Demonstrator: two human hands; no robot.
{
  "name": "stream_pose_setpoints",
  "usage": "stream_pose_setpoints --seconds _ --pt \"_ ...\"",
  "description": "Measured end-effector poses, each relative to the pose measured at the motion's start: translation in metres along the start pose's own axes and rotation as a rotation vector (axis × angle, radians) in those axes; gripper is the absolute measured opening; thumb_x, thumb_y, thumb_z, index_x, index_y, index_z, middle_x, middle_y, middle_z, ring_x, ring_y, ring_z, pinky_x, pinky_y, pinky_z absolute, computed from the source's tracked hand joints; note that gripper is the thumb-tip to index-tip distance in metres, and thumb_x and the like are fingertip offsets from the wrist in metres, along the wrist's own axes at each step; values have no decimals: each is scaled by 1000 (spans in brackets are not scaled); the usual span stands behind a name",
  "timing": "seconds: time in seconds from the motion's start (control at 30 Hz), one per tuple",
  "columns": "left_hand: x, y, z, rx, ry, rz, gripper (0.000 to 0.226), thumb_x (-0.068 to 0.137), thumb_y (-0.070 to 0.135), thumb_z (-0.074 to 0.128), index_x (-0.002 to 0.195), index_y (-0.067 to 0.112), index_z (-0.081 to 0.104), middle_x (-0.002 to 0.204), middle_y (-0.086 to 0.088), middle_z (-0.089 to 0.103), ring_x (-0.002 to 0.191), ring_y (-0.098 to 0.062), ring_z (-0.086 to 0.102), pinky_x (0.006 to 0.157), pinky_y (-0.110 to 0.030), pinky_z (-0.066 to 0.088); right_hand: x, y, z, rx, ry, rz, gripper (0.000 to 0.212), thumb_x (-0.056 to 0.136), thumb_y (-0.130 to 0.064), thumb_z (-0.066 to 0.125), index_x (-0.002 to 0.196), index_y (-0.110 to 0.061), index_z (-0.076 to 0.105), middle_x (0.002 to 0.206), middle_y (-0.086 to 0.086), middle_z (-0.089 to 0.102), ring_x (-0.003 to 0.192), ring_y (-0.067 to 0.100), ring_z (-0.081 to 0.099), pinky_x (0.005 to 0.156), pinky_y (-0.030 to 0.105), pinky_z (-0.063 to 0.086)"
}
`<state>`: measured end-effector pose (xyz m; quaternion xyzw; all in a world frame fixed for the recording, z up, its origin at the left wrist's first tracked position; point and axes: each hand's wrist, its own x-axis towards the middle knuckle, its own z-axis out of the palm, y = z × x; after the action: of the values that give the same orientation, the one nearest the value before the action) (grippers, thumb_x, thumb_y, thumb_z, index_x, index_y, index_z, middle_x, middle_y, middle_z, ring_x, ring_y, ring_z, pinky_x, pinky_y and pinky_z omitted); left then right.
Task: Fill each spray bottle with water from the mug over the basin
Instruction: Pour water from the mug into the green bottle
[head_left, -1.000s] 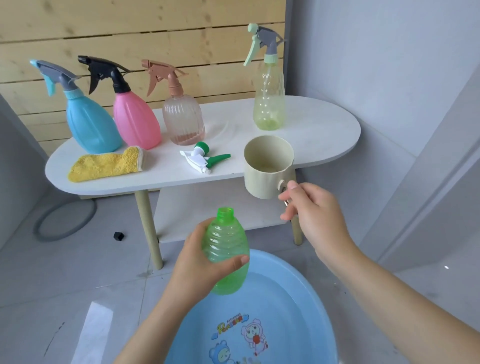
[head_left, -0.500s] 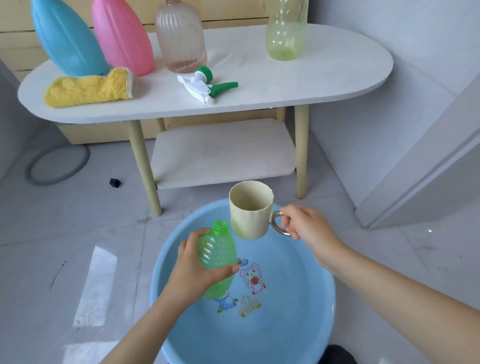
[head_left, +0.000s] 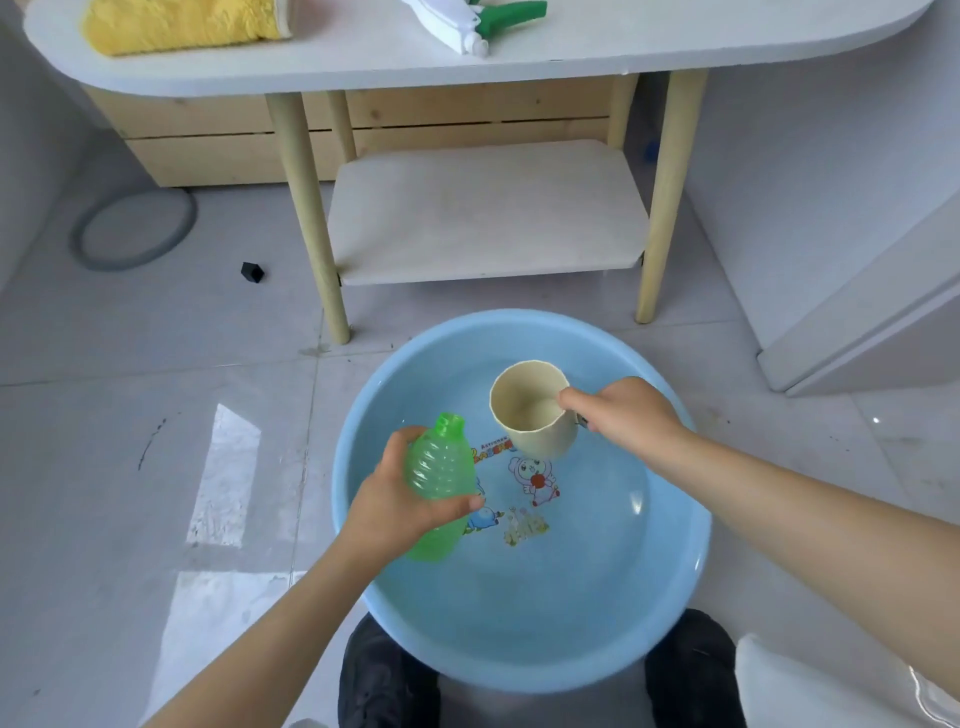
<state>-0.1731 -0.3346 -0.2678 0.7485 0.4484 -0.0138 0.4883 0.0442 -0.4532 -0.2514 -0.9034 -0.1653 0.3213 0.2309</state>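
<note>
A round blue basin with water and cartoon prints on its bottom sits on the floor. My left hand grips an open green ribbed bottle without its spray head, tilted over the basin's left side. My right hand holds the cream mug by its handle, thumb on the rim, low in the basin with a little water inside it. The bottle's white and green spray head lies on the white table above.
A yellow cloth lies on the table's left part. Wooden legs and a lower shelf stand just behind the basin. A grey hose ring and a small black cap lie on the tiled floor. My dark shoes flank the basin's near rim.
Both hands have dropped from table height down over the basin. The mug went from in front of the table edge into the basin. The view tilted down, so the other bottles left the frame.
</note>
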Motion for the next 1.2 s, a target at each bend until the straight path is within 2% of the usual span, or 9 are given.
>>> stream_pose_setpoints --seconds 0.17,0.27,0.37,0.5,0.6,0.77,0.93,1.1,1.2 --pt "-1 -3 -4 -91 -28 -48 79 61 49 83 123 42 35 105 14 58 97 -11 59 70 -21 44 5 3 17 -530 218 -349 51 86 -53 47 50 -18 35 52 -1 47 59 21 47 76 33 27" --pt "-1 -4 -2 -134 -68 -35 80 66 55 75 131 40 31 114 12 59 104 -10 59 77 -22 45 10 7 26 -755 312 -528 41 88 -54 42 68 -21 52 70 -2 62 78 19 55 88 33 23" --pt "-3 -4 2 -160 -142 -23 80 73 52 71 138 41 26 120 11 58 104 -4 59 73 -14 44 16 12 34 -951 286 -595 45 91 -52 37 89 -13 60 79 -1 63 85 19 53 88 33 17" --pt "1 -10 7 -195 -166 -59 85 70 50 76 139 40 27 124 8 58 106 -9 60 83 -23 47 18 21 41 -1104 222 -622 43 94 -43 35 94 -8 59 84 2 63 88 21 52 90 35 13" --pt "1 -12 9 -155 -112 -74 82 66 43 83 133 32 37 115 11 60 101 -6 59 77 -20 46 14 26 47 -1160 137 -626 37 94 -37 37 94 -8 59 82 2 63 87 22 49 98 34 19" --pt "4 -13 8 -87 -65 -76 71 60 37 88 113 26 42 100 15 56 86 8 53 62 -11 40 11 27 50 -1079 23 -586 36 92 -45 39 72 -18 51 68 -3 54 74 19 39 93 31 24" --pt "7 -17 10 -3 -73 -79 78 54 43 89 113 24 41 110 4 55 94 -10 56 66 -20 41 19 30 46 -824 -49 -398 53 89 -57 38 52 -20 42 52 -4 45 59 16 41 81 31 23" --pt "9 -19 15 4 -77 -54 79 54 42 89 113 25 40 114 1 54 97 -13 55 67 -21 41 19 22 33 -524 -167 -138 54 85 -59 48 55 -18 30 53 -2 34 53 18 37 66 32 29" --pt "10 -16 18 -29 -44 -18 78 56 38 89 113 30 37 118 2 53 101 -14 54 71 -22 42 15 22 24 -218 -205 -28 48 80 -53 58 58 -18 33 59 0 32 54 20 31 54 31 21"
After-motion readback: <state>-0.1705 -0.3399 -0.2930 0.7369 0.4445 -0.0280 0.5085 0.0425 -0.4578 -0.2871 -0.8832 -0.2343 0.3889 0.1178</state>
